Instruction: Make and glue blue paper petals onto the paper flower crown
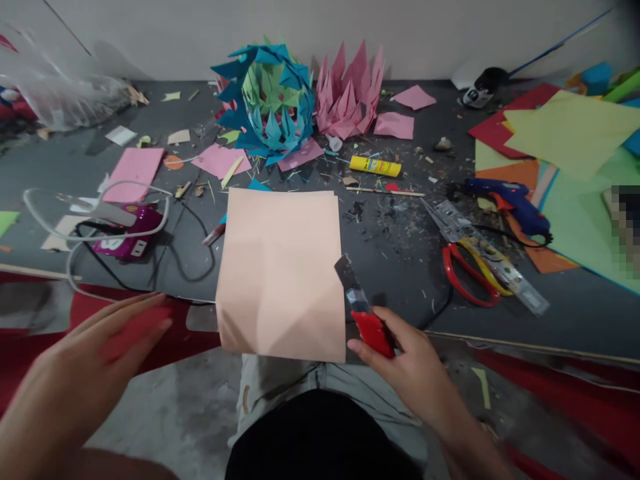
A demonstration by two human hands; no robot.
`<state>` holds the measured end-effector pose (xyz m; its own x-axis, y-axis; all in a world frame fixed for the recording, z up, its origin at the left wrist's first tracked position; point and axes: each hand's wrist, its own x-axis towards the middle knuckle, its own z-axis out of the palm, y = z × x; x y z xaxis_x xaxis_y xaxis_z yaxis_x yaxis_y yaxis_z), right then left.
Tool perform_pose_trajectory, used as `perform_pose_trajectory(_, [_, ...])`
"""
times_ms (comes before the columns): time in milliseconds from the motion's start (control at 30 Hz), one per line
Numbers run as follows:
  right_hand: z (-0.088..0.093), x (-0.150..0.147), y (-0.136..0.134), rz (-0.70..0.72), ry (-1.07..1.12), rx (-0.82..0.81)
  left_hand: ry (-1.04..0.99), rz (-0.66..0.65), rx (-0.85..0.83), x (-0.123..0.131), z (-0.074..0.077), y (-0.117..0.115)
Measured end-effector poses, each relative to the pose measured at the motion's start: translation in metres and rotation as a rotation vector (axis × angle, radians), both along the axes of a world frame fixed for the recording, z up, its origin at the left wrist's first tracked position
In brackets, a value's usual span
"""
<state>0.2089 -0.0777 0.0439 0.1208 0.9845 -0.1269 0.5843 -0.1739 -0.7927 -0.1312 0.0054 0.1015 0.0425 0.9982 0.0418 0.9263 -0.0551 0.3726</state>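
A stack of peach paper (283, 267) lies at the table's front edge, its near part hanging slightly over. My right hand (395, 340) is closed around the red handle of a box cutter (371, 330), whose wide blade points up and left over the paper's right edge. My left hand (110, 347) is off to the left of the paper, touching nothing visible; its fingers are extended and a little blurred, with a gap between thumb and fingers.
Folded-paper rings, blue-green (273, 107) and pink (350, 100), stand at the back. Scissors (467, 273), a ruler (525, 290) and a blue glue gun (520, 203) lie right. A purple power adapter (133, 233) with looping cables sits left. A yellow glue stick (375, 166) lies mid-table.
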Motion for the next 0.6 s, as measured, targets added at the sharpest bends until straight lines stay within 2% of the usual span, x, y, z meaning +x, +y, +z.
perform_pose_trajectory(33, [0.000,0.000,0.000,0.026,-0.022,0.019,-0.007,-0.015,0.032,0.021,0.003,0.002])
perform_pose_trajectory(67, [0.000,0.000,0.000,0.056,-0.051,0.039,-0.033,-0.105,0.024,0.043,0.006,0.005])
perform_pose_trajectory(100, [0.000,0.001,0.001,0.088,-0.087,0.061,-0.070,-0.210,0.034,0.066,0.009,0.008])
perform_pose_trajectory(167, [0.002,0.005,0.002,0.157,-0.172,0.116,-0.154,-0.477,0.172,0.103,0.012,0.014])
perform_pose_trajectory(233, [0.006,0.013,0.003,0.243,-0.285,0.182,-0.138,-0.655,0.209,0.127,0.012,0.021])
perform_pose_trajectory(300, [0.011,0.022,0.005,0.324,-0.417,0.253,-0.097,-0.823,0.225,0.140,0.009,0.026])
perform_pose_trajectory(367, [0.017,0.032,0.007,0.382,-0.549,0.313,-0.050,-0.907,0.254,0.146,0.006,0.030])
perform_pose_trajectory(500, [0.026,0.043,0.011,0.439,-0.724,0.381,0.029,-0.971,0.288,0.151,0.005,0.037])
perform_pose_trajectory(600, [0.030,0.046,0.013,0.457,-0.762,0.376,0.060,-0.999,0.291,0.154,0.006,0.040])
